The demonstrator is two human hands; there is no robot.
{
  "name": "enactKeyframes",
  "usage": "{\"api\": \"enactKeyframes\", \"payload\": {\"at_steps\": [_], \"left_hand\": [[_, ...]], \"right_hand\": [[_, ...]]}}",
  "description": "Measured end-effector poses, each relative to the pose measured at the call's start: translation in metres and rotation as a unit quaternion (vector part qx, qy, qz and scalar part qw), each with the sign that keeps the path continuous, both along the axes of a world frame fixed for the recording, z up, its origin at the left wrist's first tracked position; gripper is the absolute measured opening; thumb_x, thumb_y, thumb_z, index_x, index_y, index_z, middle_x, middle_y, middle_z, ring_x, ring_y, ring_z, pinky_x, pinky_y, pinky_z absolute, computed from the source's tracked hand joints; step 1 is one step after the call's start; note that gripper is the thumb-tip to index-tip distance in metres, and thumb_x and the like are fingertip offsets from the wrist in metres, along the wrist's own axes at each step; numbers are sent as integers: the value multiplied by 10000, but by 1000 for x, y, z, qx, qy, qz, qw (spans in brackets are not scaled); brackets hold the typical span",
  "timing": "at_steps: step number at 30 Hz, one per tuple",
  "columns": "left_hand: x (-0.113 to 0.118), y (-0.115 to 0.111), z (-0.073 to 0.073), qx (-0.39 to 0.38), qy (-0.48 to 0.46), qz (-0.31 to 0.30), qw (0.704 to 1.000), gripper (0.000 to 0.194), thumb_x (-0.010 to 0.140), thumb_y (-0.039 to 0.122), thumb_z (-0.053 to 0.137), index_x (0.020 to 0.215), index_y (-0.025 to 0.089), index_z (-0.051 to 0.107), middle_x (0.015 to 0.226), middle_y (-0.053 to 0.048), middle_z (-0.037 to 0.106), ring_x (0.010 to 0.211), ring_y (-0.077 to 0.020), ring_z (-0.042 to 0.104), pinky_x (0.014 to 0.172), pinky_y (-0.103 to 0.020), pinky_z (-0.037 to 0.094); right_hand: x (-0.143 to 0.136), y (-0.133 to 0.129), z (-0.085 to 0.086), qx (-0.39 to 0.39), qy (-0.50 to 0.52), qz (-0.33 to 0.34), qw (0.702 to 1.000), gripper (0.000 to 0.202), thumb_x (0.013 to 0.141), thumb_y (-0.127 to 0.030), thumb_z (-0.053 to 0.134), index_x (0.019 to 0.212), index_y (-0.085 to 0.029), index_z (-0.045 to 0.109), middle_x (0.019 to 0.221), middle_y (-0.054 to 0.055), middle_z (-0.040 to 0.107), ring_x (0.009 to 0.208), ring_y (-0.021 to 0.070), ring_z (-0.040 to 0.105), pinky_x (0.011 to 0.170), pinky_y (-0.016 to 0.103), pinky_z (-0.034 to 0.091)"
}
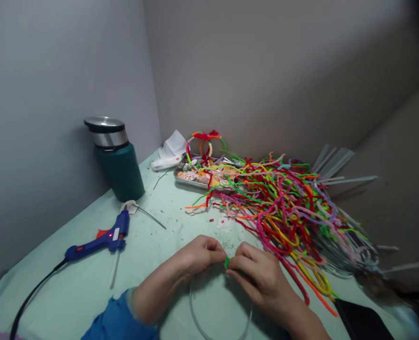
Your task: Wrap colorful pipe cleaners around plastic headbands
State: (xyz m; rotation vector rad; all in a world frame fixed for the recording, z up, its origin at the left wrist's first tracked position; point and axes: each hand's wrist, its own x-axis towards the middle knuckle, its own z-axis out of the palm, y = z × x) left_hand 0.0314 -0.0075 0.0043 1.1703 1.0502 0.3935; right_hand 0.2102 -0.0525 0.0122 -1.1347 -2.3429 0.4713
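Grey walls meet behind the pale desk [149, 250], where, from my remote view, a sleeve catching the cord [29, 296] could drag the lit glue gun [89, 248]. Midway, the left hand [198, 255] pinches the clear ring [192, 311] at its far side, and the right hand [259, 271] is closed on a green pipe cleaner [226, 262] there; I judge a slack pinch could loosen it. Rightward, the tangled pile [283, 198] could snag the right wrist.

Dim, flat light over my table [159, 264], walls [248, 71] grey, a broad soft shadow slanting across the upper right, faint shade beneath my hands, small glints on the bottle's steel lid [105, 122], wide-angle bending, right edge smeared and dark, fine strands soft.
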Motion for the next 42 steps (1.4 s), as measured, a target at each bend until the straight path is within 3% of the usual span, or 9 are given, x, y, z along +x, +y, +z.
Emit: {"api": "enactKeyframes", "payload": {"at_steps": [3, 6, 10, 13, 16, 19, 25, 31, 42], "left_hand": [[0, 1, -1, 31, -1, 10, 999, 324, 622, 431, 680, 671, 138, 549, 472, 76, 385, 396, -38, 269, 394, -207, 160], [-2, 3, 0, 53, -21, 12, 998, 367, 596, 439, 722, 682, 115, 573, 515, 64, 417, 432, -35, 289, 416, -205, 176], [-4, 4, 1, 61, -59, 14, 996, 328, 627, 388, 719, 737, 103, 598, 536, 52, 449, 454, -41, 321, 436, -208, 200], [-5, 4, 1, 72, -81, 22, 994, 316, 618, 335, 731, 796, 100, 617, 615, 19, 528, 529, -62, 414, 495, -203, 277], [-5, 4, 0, 105, -83, 24, 991, 277, 636, 301, 710, 808, 100, 625, 641, 4, 565, 552, -74, 449, 518, -205, 304], [-4, 4, -2, 126, -83, 35, 988, 210, 654, 260, 674, 784, 108, 610, 621, -4, 586, 535, -84, 477, 518, -209, 320], [-1, 4, -3, 155, -81, 54, 983, 97, 669, 195, 607, 728, 121, 588, 628, -29, 606, 576, -116, 542, 554, -225, 370], [-2, 6, -1, 149, -74, 55, 984, 176, 641, 258, 661, 726, 120, 591, 627, -10, 569, 568, -102, 487, 547, -224, 334], [-3, 3, 10, 142, -63, 27, 988, 232, 748, 350, 583, 722, 120, 571, 551, 52, 417, 486, -59, 312, 465, -213, 219]], "right_hand": [[1, -2, 1, -7, 11, -7, 1000, 165, 865, -306, 532, 865, -189, 648, 757, 42, 514, 680, 156, 477, 587, 272, 330], [3, 0, 0, -63, 142, -6, 988, 283, 807, -446, 588, 942, -205, 647, 797, 43, 530, 721, 173, 501, 613, 276, 367], [6, 8, -10, -167, 318, -152, 921, 329, 883, -461, 449, 883, -185, 628, 751, 33, 553, 668, 153, 509, 593, 263, 395], [7, 15, -19, -255, 363, -247, 862, 299, 839, -450, 535, 778, -164, 595, 599, -20, 496, 500, 97, 432, 460, 212, 345], [5, 17, -22, -344, 376, -231, 829, 310, 760, -456, 627, 755, -148, 593, 542, -33, 500, 431, 78, 420, 393, 186, 330], [1, 14, -21, -448, 356, -167, 803, 335, 759, -464, 624, 764, -130, 612, 462, -30, 507, 365, 71, 409, 340, 169, 313], [-7, 6, -23, -487, 356, -85, 793, 310, 781, -421, 625, 817, -114, 619, 490, -24, 527, 359, 57, 413, 329, 154, 319], [-10, 8, -28, -466, 379, -111, 792, 313, 805, -425, 601, 736, -121, 580, 407, -54, 453, 332, 43, 358, 326, 150, 270], [3, 14, -20, -442, 381, -180, 792, 283, 719, -421, 667, 725, -155, 571, 421, -75, 432, 344, 46, 318, 322, 157, 238]]}}
